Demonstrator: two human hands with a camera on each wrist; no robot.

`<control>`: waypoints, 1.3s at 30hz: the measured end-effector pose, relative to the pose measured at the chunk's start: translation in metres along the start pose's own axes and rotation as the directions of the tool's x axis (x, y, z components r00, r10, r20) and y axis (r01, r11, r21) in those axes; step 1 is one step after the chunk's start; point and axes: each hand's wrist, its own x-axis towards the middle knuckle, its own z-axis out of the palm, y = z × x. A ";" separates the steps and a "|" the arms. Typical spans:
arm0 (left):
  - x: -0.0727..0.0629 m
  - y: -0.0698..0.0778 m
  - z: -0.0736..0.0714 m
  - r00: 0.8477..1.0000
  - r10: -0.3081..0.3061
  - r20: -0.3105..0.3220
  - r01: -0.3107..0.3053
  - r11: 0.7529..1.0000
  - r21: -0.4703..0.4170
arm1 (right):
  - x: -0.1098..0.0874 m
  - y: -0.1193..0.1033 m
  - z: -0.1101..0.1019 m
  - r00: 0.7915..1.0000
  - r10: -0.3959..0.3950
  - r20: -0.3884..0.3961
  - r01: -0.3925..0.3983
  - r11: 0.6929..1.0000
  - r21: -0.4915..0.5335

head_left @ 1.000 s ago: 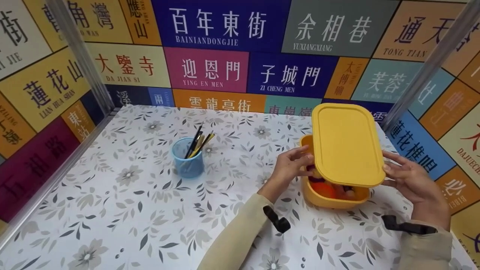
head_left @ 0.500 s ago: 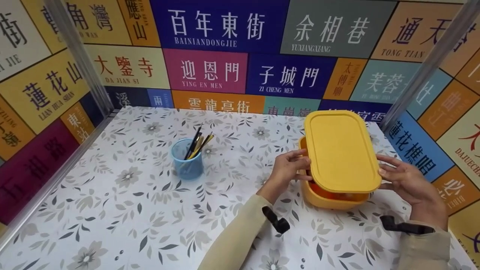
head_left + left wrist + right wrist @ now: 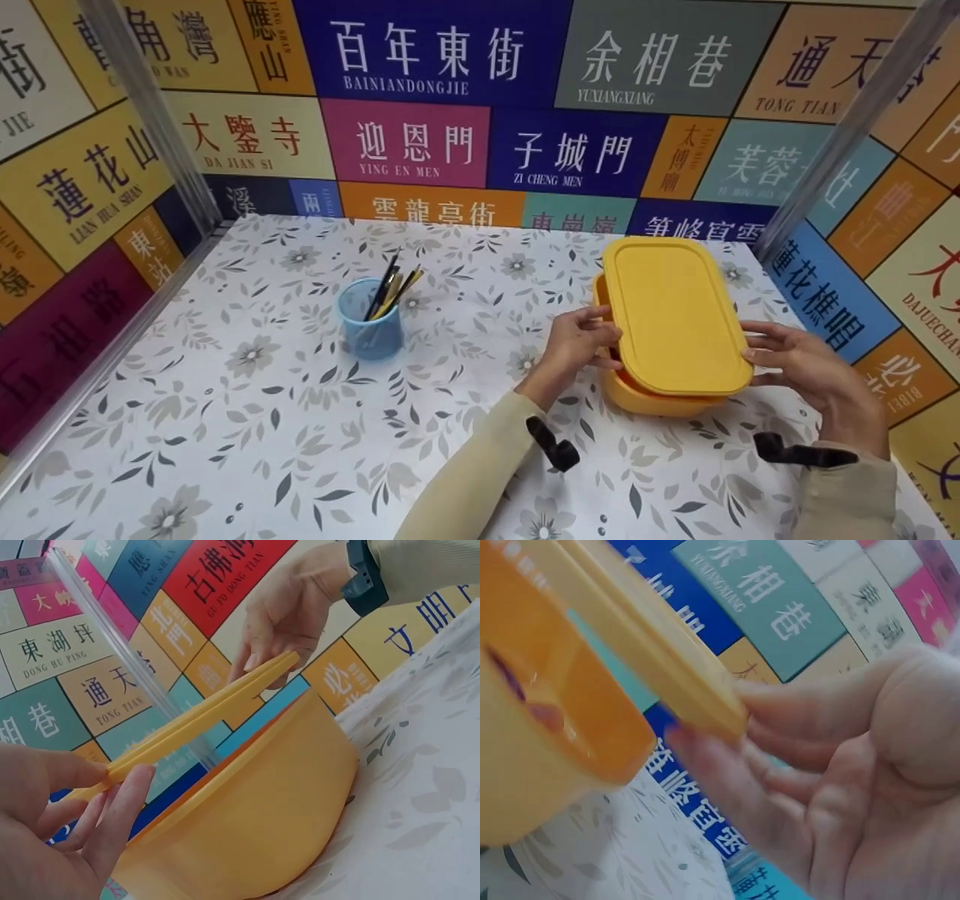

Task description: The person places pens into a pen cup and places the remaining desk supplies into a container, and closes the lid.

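Note:
A yellow rectangular lid [image 3: 675, 315] hovers just over a yellow-orange plastic box [image 3: 656, 405]. My left hand [image 3: 574, 345] pinches the lid's left edge between thumb and fingers. On the opposite side, my right hand [image 3: 806, 364] holds the right edge, thumb on top and fingers beneath. A gap between lid [image 3: 195, 720] and box rim shows in the left wrist view, so the two are apart there. Inside the box [image 3: 592, 727], the right wrist view shows a bit of purple and reddish contents, too blurred to name; the lid hides the rest.
A light blue cup [image 3: 371, 330] holding several pens or brushes [image 3: 390, 289] stands left of the box. The table [image 3: 322, 427] has a floral cloth. Walls with printed street-name signs [image 3: 442, 52] close off the back and sides.
Both hands have lowered the lid toward the box and slightly left. The colourful contents visible in the head view a second ago are now covered by it.

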 end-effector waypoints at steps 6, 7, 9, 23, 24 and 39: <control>-0.001 0.000 0.002 0.999 -0.017 -0.044 0.019 0.999 0.036 | 0.007 -0.006 0.009 0.989 0.102 -0.104 -0.121 0.971 -0.204; -0.001 0.000 0.002 0.999 -0.017 -0.049 0.020 0.999 0.045 | 0.008 -0.007 0.010 0.987 0.110 -0.116 -0.134 0.966 -0.220; 0.000 -0.001 0.002 0.998 -0.016 -0.059 0.019 0.998 0.057 | 0.010 -0.009 0.015 0.983 0.123 -0.138 -0.155 0.955 -0.252; 0.003 -0.001 0.001 0.996 -0.014 -0.088 0.022 0.996 0.088 | 0.021 -0.013 0.028 0.964 0.160 -0.214 -0.228 0.910 -0.347; 0.003 -0.002 0.001 0.996 -0.013 -0.087 0.021 0.996 0.088 | 0.022 -0.012 0.028 0.962 0.167 -0.218 -0.236 0.908 -0.346; 0.005 -0.009 0.002 0.988 -0.012 -0.152 0.043 0.979 0.201 | 0.024 -0.011 0.030 0.954 0.236 -0.184 -0.291 0.876 -0.385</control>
